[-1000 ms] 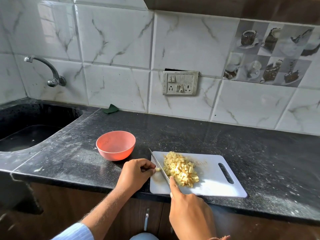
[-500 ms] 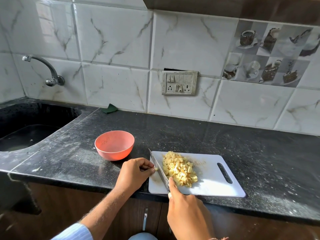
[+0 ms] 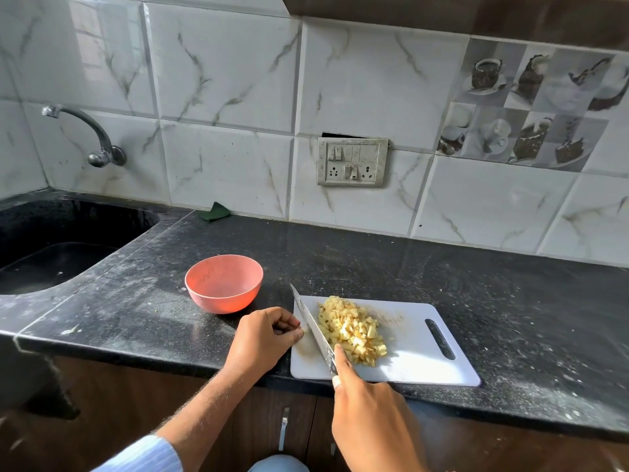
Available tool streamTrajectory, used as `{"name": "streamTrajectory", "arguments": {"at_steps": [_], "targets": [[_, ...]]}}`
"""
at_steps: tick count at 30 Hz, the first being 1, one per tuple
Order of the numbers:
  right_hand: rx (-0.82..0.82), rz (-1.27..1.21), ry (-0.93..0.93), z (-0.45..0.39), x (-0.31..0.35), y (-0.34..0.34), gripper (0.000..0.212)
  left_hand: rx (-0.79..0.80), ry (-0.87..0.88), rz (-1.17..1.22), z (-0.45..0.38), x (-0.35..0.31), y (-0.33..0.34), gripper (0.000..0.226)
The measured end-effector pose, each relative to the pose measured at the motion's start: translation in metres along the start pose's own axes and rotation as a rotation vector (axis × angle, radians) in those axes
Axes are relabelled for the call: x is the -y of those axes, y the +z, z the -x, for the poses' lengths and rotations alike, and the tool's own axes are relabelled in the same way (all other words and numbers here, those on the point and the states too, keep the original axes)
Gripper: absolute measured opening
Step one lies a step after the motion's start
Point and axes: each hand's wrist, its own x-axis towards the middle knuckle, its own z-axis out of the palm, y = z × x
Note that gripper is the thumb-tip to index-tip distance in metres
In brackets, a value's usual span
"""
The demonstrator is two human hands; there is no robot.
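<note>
— Hardly anything has shifted since a second ago: both hands and the knife sit where they did, and only the little yellow scrap at the left fingertips no longer shows.

— Left to right, then?

— Pink bowl (image 3: 221, 303) on the dark counter (image 3: 136, 301). Next the left hand (image 3: 260, 338), fingers curled in, tips at the board's left edge just beside the blade (whether a scrap is pinched under them I cannot tell). Then the knife (image 3: 313, 327), edge down on the cutting board (image 3: 415, 356), with the diced pile (image 3: 350, 330) heaped just beside its right face.

— And the grip?

— Right hand (image 3: 367, 410) is wrapped round the handle at the board's near edge, forefinger laid along the spine.

— What does the next move turn on?

— Blade's long axis runs from near-right to far-left. That puts the pile on its right and the bowl off to its left. I judge that any sweep toward the bowl must pass the left hand, which is the nearer one to it.
</note>
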Motion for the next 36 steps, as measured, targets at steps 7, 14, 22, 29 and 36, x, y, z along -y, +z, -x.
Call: {"name": "streamTrajectory", "arguments": {"at_steps": [7, 14, 22, 29, 36], "targets": [[0.054, 0.048, 0.002, -0.001, 0.008, -0.001, 0.059, 0.017, -0.02, 0.012, -0.003, 0.002, 0.001, 0.012], [0.031, 0.11, -0.038, -0.007, -0.008, -0.001, 0.061, 0.012, -0.029, 0.007, -0.001, 0.002, 0.0, 0.013], [0.226, -0.868, 0.322, -0.032, -0.079, -0.02, 0.034, 0.01, 0.01, -0.022, 0.001, 0.0, 0.001, 0.014], [0.175, -1.092, 0.271, -0.065, -0.13, -0.043, 0.034, 0.063, 0.137, -0.103, -0.003, 0.0, 0.007, 0.01], [0.107, -1.112, 0.241, -0.072, -0.143, -0.029, 0.037, 0.119, 0.219, -0.101, -0.04, -0.018, 0.0, 0.021]]}}
